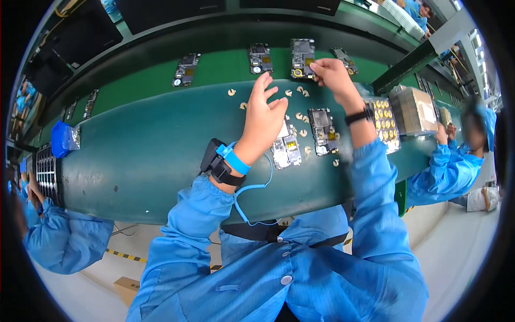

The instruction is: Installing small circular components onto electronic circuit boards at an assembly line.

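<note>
Fingers of the right hand (333,80) bunch at a circuit board (303,51) on the green strip (222,70) beyond the worktop (155,153); whether they grip it, I cannot tell. The left hand (261,122) hangs nearby, fingers spread apart.

Circuit board (287,152) partly hidden by left hand (263,118).

We see a dark, oblong circuit board (302,51) at the far green strip (220,70), its long sides running near to far; a gold patch marks its right side, a yellow-ringed disc its near left corner. Whether it lies flat, we cannot tell.
</note>
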Tool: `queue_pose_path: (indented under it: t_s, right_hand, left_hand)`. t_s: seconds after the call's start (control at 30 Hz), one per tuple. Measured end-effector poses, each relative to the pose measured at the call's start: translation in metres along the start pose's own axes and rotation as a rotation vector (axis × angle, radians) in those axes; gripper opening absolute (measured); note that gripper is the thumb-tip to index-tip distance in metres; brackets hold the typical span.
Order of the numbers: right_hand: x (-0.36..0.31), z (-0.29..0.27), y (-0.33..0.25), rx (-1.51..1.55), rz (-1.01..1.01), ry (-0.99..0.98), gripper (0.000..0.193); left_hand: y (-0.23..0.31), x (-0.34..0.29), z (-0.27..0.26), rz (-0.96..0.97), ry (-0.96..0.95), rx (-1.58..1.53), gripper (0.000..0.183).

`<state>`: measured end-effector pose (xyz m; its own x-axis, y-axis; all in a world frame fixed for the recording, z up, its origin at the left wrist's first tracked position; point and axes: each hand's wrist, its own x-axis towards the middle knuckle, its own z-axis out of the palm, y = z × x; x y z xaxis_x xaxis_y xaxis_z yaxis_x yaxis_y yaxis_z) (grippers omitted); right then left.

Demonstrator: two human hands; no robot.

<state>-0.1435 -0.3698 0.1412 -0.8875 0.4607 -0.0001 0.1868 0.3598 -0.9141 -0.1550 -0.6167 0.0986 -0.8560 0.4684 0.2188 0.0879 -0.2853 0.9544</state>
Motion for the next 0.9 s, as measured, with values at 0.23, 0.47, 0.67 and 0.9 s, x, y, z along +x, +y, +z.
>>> queue_pose_path:
  t_s: [0.23,0.47,0.67,0.9]
  right_hand:
    - [0.024,0.032,0.010,-1.212,-0.457,0.505,0.032]
    - [0.048,0.147,-0.015,-0.834,-0.271,0.389,0.040]
    - [0.061,0.141,-0.016,-0.001,-0.208,0.339,0.058]
    - [-0.077,0.095,-0.043,0.336,-0.322,0.156,0.053]
  left_hand:
    - [0.002,0.002,-0.016,-0.040,0.112,0.053,0.062]
    - [-0.009,0.007,-0.024,0.000,0.175,0.068,0.058]
    - [-0.003,0.012,-0.020,-0.112,0.218,-0.124,0.052]
    - [0.018,0.001,-0.020,-0.159,0.042,-0.346,0.024]
